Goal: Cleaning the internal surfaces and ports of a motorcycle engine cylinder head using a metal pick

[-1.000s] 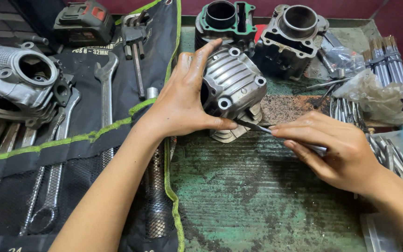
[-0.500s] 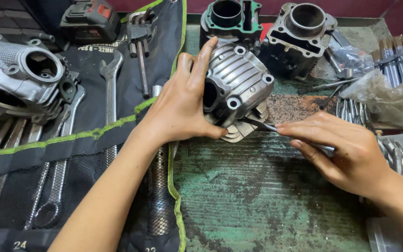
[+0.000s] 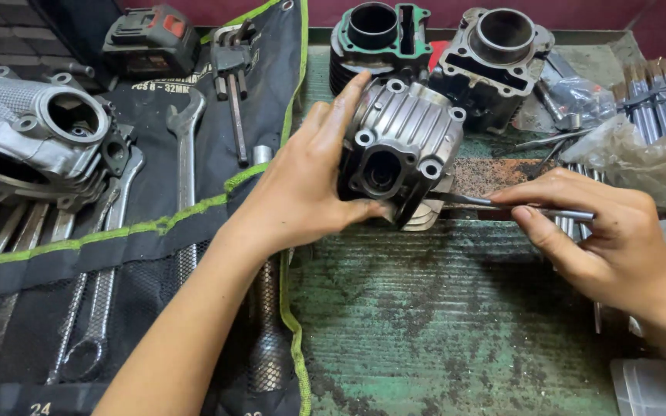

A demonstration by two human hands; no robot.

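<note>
In the middle of the frame, the left hand [image 3: 302, 192] grips a grey metal engine part [image 3: 401, 150] and tips it up off the bench [image 3: 441, 323]. The fingers wrap round its left side, and the thumb sits under its front. The part has ribs on top and a round hole in its face.

The right hand [image 3: 603, 239], at the right of the frame, pinches a thin metal tool [image 3: 518, 206]. The tool's tip touches the lower right edge of the part, near a pale bit under it.

Two more engine blocks stand at the top: a green one [image 3: 379, 35] and a grey one [image 3: 499, 46]. A bundle of rods [image 3: 653, 96] lies at the upper right. A dark tool roll [image 3: 117, 254] with spanners [image 3: 185, 177] fills the left side. A big silver casing [image 3: 32, 135] rests on it at the upper left.

What could go wrong? The tool is thin and its tip looks sharp. If it slips off the edge, it could poke the left thumb, which is close by. The part looks heavy and is held by one hand only. If that grip gives, the part could drop on the bench. Pushing too hard could scratch the metal.
</note>
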